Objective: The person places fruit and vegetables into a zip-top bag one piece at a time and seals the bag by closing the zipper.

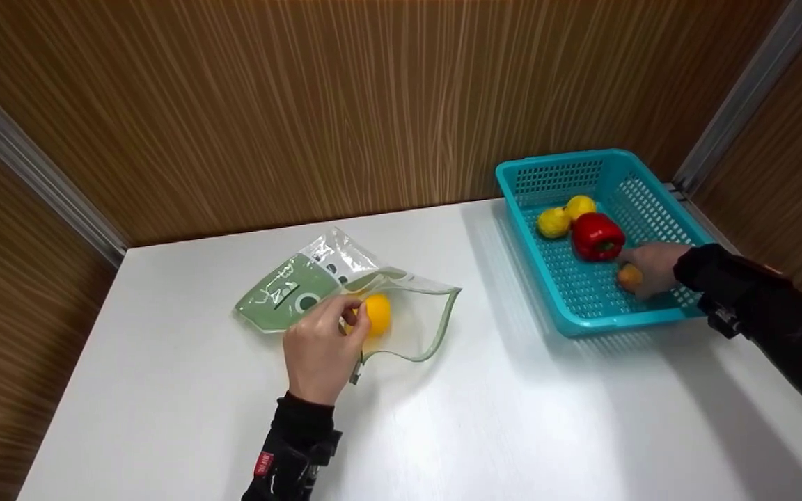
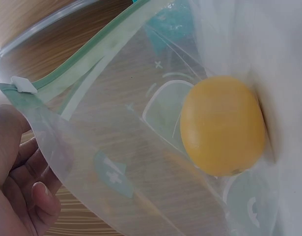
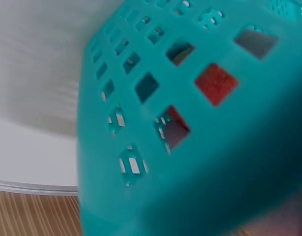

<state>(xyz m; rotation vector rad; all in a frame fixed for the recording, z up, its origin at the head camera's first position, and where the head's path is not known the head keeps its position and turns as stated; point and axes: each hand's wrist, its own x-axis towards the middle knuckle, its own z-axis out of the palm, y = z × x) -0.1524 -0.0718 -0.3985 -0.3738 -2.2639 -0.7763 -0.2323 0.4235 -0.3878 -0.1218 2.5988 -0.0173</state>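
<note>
My left hand (image 1: 324,341) pinches the edge of a clear zip bag (image 1: 411,327) with green trim and a green printed front. In the left wrist view, the fingers (image 2: 45,196) are at the bag's edge beside its white zip slider (image 2: 24,84). A yellow-orange round fruit (image 2: 222,126) lies inside the bag. Over at the right, my right hand (image 1: 658,266) reaches into a teal basket (image 1: 568,325) and grips a small orange-brown round fruit (image 1: 629,277). Beside that hand lies a red bell pepper (image 1: 597,236). The basket wall (image 3: 190,162) hides most of the hand in the right wrist view.
Two yellow fruits (image 1: 554,223) lie in the basket behind the pepper. The basket stands at the back right of a white table (image 1: 443,431), near the wood-grain back panel (image 1: 317,111). Side panels (image 1: 18,243) stand at left and right.
</note>
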